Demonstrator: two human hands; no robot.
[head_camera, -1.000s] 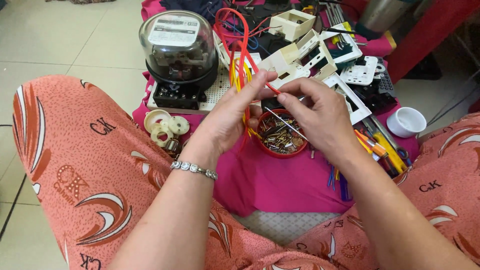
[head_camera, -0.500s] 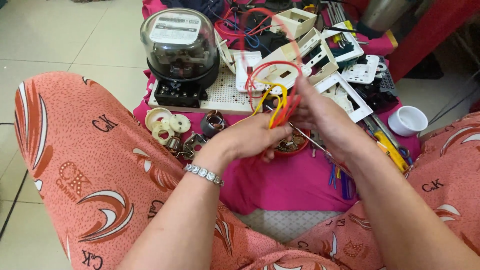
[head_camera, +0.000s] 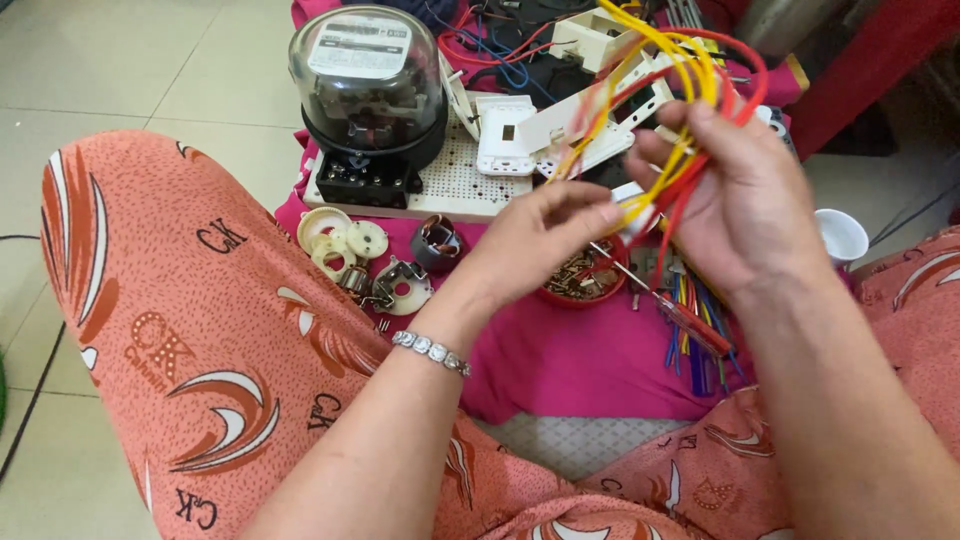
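My right hand (head_camera: 745, 205) grips a bundle of red and yellow wires (head_camera: 690, 70) that loops upward above its fingers. Fingers of my left hand (head_camera: 535, 245) pinch the lower strands of the same bundle, close beside the right hand. Both hands hover over a small red bowl of metal screws (head_camera: 580, 280) on a pink cloth (head_camera: 590, 365). A screwdriver with a red handle (head_camera: 675, 310) lies just under the right hand. A silver bracelet (head_camera: 430, 352) circles my left wrist.
A glass-domed electric meter (head_camera: 368, 95) stands on a white perforated board (head_camera: 455, 185). White plastic switch plates (head_camera: 505, 135), round white discs (head_camera: 335, 235), a copper coil (head_camera: 437, 243), coloured wire pieces (head_camera: 690, 350) and a white cup (head_camera: 840, 235) lie around. My knees in patterned orange trousers (head_camera: 190, 320) flank the cloth.
Both hands have lifted the wire bundle up and to the right. The loops now stand higher above the right hand, and the left hand has slid lower along the strands.
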